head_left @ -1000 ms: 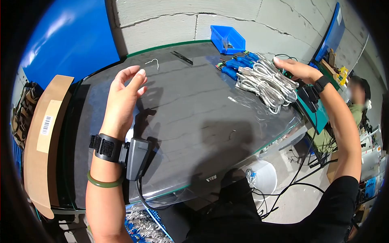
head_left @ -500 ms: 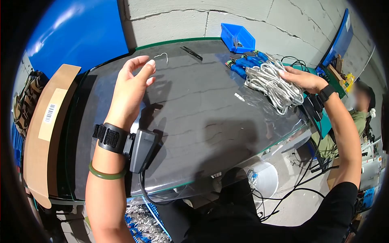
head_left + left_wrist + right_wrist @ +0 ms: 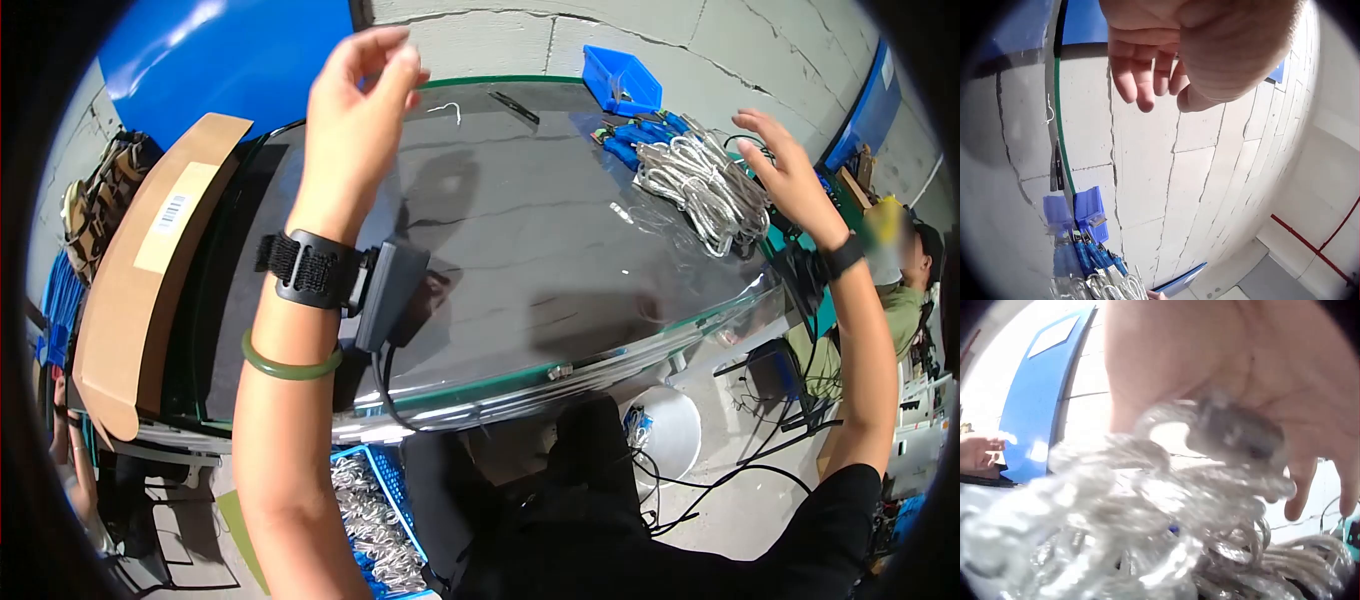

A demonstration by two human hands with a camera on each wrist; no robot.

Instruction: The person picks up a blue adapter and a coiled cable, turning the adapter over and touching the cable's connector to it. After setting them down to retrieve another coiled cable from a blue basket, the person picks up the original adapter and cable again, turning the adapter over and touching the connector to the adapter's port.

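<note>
The left forearm (image 3: 285,430) rises nearly upright in the head view, its wrist (image 3: 325,215) in line with the left hand (image 3: 360,125), whose fingers (image 3: 1141,84) bend loosely, with the thumb (image 3: 402,72) near them, gripping nothing. The right forearm (image 3: 866,370) also extends upward, and the right hand (image 3: 790,180) slants inward toward the left, its fingers (image 3: 765,125) slightly bent and parted, holding nothing.

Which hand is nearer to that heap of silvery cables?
The right. The right hand is close beside the heap of silvery cables; the left hand is raised well away, toward the person's left.
</note>
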